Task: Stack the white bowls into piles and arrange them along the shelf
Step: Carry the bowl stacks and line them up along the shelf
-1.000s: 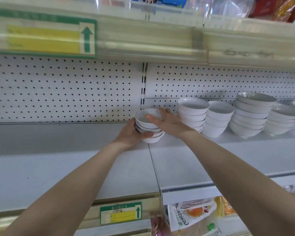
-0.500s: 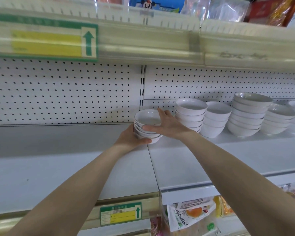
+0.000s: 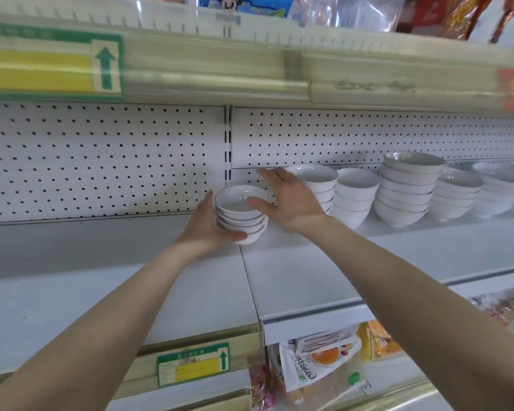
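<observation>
Small bowl pile, held at its wall and foot.
My left hand (image 3: 208, 226) curls round the small pile (image 3: 244, 215) at its 9 o'clock, thumb under the foot. My right hand (image 3: 291, 200) is flat with fingers spread at 3 o'clock. The pile is low on the shelf (image 3: 294, 277), with taller piles (image 3: 318, 185) toward 3 o'clock. Judged stiff, slick and chippable: support from below.

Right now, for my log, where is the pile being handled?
Head view centre: pile at the shelf seam, left of the neighbouring stack, left hand gripping it.
</observation>
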`<action>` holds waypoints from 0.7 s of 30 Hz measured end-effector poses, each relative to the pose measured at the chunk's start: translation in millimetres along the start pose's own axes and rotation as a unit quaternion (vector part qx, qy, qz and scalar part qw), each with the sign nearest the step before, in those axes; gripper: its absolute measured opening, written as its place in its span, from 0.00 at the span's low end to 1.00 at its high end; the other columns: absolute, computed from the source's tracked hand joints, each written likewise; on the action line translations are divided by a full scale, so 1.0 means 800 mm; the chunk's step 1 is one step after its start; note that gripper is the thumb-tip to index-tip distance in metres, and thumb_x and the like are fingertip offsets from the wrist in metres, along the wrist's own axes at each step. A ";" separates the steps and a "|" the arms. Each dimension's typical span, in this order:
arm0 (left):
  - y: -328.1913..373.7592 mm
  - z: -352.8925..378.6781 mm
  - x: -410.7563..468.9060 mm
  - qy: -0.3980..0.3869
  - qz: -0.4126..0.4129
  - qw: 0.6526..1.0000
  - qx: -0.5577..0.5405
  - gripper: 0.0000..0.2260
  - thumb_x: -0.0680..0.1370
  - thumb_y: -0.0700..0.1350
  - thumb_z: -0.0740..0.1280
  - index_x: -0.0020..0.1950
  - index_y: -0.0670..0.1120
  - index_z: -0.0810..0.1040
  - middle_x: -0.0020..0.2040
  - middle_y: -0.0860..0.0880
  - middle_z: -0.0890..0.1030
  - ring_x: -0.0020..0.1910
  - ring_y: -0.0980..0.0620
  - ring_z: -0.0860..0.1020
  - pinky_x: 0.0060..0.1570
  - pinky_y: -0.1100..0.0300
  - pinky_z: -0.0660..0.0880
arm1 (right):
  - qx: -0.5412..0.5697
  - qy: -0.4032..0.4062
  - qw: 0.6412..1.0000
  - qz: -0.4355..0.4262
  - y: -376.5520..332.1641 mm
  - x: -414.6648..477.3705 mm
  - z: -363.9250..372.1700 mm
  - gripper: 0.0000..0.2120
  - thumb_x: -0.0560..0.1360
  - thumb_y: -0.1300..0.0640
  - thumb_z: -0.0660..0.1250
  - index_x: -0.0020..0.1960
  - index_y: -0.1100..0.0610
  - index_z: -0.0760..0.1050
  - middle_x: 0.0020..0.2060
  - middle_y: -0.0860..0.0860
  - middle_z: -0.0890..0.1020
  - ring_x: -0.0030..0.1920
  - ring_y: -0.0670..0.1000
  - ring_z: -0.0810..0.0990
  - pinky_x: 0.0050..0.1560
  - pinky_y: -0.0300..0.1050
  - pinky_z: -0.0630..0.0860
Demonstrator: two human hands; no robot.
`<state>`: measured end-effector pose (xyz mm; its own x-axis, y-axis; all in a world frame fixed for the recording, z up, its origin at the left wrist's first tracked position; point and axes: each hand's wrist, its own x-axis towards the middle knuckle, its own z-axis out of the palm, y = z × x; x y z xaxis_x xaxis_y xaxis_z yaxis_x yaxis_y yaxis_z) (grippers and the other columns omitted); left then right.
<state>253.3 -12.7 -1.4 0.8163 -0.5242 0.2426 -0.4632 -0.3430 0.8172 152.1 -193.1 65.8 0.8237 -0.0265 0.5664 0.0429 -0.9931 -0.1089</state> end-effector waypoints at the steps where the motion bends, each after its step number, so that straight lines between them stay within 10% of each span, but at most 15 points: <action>1: 0.006 0.001 -0.002 0.011 0.010 1.000 0.018 0.56 0.53 0.65 0.79 0.75 0.51 0.59 0.73 0.51 0.66 0.72 0.50 0.65 0.70 0.53 0.65 | -0.018 0.060 0.997 -0.036 0.009 -0.003 -0.006 0.29 0.75 0.40 0.65 0.69 0.59 0.73 0.58 0.57 0.78 0.58 0.61 0.76 0.57 0.55 0.75; 5: 0.022 0.018 -0.005 0.056 -0.003 0.997 0.054 0.58 0.57 0.63 0.79 0.79 0.46 0.54 0.75 0.47 0.62 0.73 0.50 0.63 0.64 0.63 0.60 | -0.127 0.176 0.976 -0.023 0.059 -0.013 -0.023 0.29 0.71 0.36 0.64 0.60 0.58 0.79 0.51 0.56 0.80 0.52 0.61 0.78 0.52 0.55 0.74; 10: 0.033 0.043 -0.004 0.122 -0.036 0.989 0.081 0.46 0.62 0.60 0.79 0.71 0.41 0.64 0.66 0.43 0.70 0.65 0.45 0.70 0.57 0.58 0.68 | -0.122 0.004 0.982 0.141 0.105 -0.026 -0.026 0.39 0.70 0.31 0.66 0.72 0.54 0.66 0.68 0.58 0.68 0.68 0.61 0.67 0.66 0.57 0.62; 21: 0.064 0.057 -0.007 0.186 -0.121 0.971 0.087 0.46 0.62 0.68 0.73 0.70 0.41 0.66 0.65 0.43 0.73 0.64 0.43 0.73 0.57 0.54 0.70 | -0.013 0.002 0.997 0.072 0.130 -0.028 -0.020 0.37 0.71 0.34 0.68 0.71 0.57 0.67 0.66 0.59 0.68 0.63 0.63 0.71 0.63 0.53 0.68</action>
<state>209.2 -62.9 15.3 0.9620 -0.1042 0.2522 -0.2661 -0.5641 0.7817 129.2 -297.6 54.8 0.8179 -0.1704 0.5495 -0.0906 -0.9814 -0.1694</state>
